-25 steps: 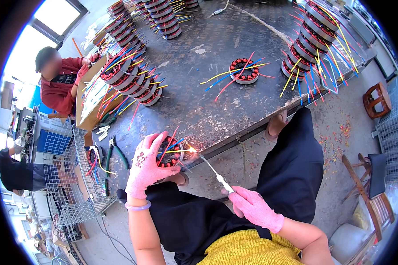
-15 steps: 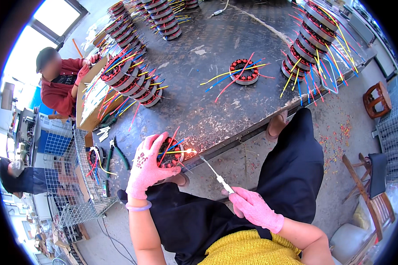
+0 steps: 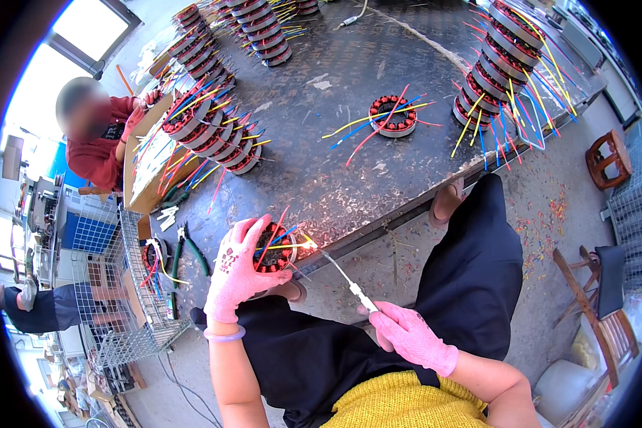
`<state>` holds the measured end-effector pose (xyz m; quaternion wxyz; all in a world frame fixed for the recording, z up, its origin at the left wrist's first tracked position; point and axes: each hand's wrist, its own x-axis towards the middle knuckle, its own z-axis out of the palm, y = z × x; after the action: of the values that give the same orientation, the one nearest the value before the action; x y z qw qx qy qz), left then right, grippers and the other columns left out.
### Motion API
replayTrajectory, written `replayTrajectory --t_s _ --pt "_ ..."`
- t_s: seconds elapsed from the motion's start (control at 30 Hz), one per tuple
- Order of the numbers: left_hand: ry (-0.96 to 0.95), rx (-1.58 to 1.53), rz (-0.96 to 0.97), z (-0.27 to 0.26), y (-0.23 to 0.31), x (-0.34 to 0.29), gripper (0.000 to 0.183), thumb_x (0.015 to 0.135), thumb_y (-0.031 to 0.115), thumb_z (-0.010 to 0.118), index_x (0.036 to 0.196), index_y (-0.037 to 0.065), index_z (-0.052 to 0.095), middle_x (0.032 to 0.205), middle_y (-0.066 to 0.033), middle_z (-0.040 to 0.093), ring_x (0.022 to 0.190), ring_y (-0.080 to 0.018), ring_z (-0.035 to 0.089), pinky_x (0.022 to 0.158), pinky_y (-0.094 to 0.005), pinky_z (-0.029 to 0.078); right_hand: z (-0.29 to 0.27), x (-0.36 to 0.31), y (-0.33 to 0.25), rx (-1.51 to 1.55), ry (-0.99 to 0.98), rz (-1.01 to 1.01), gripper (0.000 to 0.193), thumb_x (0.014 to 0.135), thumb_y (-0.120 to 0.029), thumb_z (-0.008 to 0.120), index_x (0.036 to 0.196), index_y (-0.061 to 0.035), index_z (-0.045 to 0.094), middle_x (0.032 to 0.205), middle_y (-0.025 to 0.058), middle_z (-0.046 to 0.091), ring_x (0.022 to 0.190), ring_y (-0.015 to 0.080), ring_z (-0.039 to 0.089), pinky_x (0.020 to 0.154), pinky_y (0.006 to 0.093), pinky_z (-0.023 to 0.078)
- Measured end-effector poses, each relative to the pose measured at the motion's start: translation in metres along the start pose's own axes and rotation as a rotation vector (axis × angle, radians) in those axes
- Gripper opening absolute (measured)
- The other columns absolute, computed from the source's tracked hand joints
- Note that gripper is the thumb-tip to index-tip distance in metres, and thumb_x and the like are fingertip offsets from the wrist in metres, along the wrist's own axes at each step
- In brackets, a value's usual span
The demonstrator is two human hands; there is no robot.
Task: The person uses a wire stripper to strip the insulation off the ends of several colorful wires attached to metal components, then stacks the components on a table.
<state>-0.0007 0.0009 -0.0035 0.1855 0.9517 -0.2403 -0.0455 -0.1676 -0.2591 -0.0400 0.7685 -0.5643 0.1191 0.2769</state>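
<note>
My left hand (image 3: 237,269), in a pink glove, is closed around the side of a motor stator (image 3: 275,261) at the table's near edge. Red, blue and yellow lead wires stick out of its red-wound coils. A bright flame-like glow shows at the ends of the yellow wires. My right hand (image 3: 412,337), also gloved in pink, grips a slim torch-like tool (image 3: 357,291) with a white section and a thin metal tip. That tip points at the glow from the right; whether it touches a wire I cannot tell.
Stacks of stators stand at the table's right (image 3: 493,71) and left (image 3: 217,135). A single stator (image 3: 394,118) lies mid-table. Green-handled pliers (image 3: 192,251) lie left of my hand, near a wire basket (image 3: 132,314). A co-worker in red (image 3: 96,153) sits beyond a cardboard box (image 3: 139,182).
The yellow wires at the glow now spread and bend upward. The tool's tip sits slightly nearer the glow. My hands stay nearly still; a person at the far left has shifted.
</note>
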Motion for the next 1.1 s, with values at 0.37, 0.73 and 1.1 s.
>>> replayTrajectory --t_s 0.37,0.73,1.1 --pt "0.009 -0.003 0.002 -0.001 0.002 0.000 0.095 0.054 0.026 0.089 0.137 0.002 0.050 0.129 -0.0169 0.052 0.121 -0.0365 0.050 0.105 -0.0426 0.040 -0.001 0.001 0.002 0.019 -0.007 0.005 0.035 0.105 -0.021 0.046 0.130 0.0008 0.055 0.065 -0.0024 0.044 0.056 0.0064 0.041 0.054 0.0231 0.035" --pt "0.024 0.017 0.108 -0.006 -0.001 -0.003 0.094 0.051 0.023 0.087 0.137 0.007 0.052 0.132 -0.0155 0.050 0.124 -0.0369 0.047 0.109 -0.0449 0.036 -0.004 -0.001 0.003 -0.006 -0.007 0.021 0.036 0.104 -0.026 0.046 0.126 0.0006 0.056 0.068 -0.0024 0.047 0.057 0.0056 0.044 0.054 0.0229 0.037" --pt "0.021 -0.007 0.080 -0.003 -0.005 0.000 0.095 0.052 0.027 0.088 0.137 0.007 0.050 0.130 -0.0162 0.052 0.127 -0.0400 0.044 0.115 -0.0479 0.029 0.001 0.001 -0.003 -0.055 -0.004 0.025 0.036 0.104 -0.026 0.046 0.126 0.0006 0.056 0.067 -0.0012 0.047 0.057 0.0057 0.044 0.054 0.0240 0.038"
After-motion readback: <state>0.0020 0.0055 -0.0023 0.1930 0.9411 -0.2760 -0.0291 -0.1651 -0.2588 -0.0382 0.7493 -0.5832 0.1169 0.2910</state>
